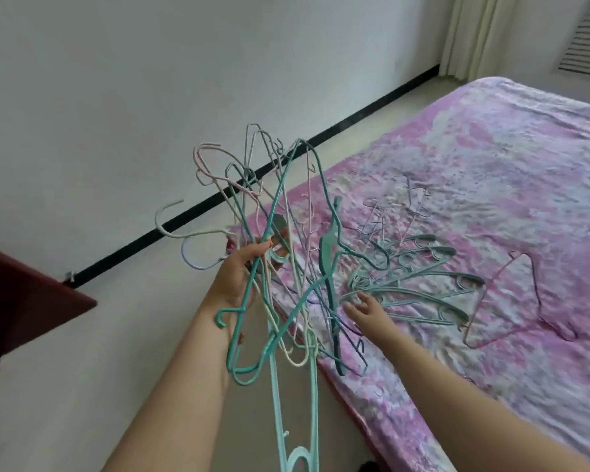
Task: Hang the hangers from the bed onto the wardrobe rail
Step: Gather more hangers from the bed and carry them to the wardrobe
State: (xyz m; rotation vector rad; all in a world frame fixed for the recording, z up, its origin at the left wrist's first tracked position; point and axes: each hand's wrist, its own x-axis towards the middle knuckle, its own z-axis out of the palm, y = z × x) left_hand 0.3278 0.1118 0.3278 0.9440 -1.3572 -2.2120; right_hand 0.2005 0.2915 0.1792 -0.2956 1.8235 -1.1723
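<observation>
**A bundle of hangers held up beside the bed, more left on the cover**

A tangled bundle of hangers point(280, 253) is gripped by the left hand point(241, 274), whose fingers are curled round the wires near the middle of the bundle. The bundle is held in the air over the near-left edge of the bed point(491, 185); teal, pale mint, pink, lilac and cream wires are seen crossing one another, with hooks pointing upward and to the left, and a broad mint plastic hanger point(293, 420) hanging lowest, toward the bottom of the view.

The right hand point(363, 306) is stretched out over the bed, its fingers spread and relaxed, with nothing gripped. Its fingertips are just beside the near ends of a fan of teal hangers point(433, 284) that lies flat on the pink and white cover; whether they are touched cannot be told. Beyond that fan, further up the bed, a few thin pale wire hangers point(392, 212) are scattered on the cover. To the right of the fan a pink wire hanger point(511, 301) lies flat on its own.

To the left of the bed a pale floor point(123, 335) is seen, bounded by a white wall point(150, 80) with a black skirting strip point(184, 219). At the far left, well apart from the bed, a dark red piece of furniture point(24, 291) juts into view. A cream curtain point(474, 32) hangs beyond the far end of the bed.
</observation>
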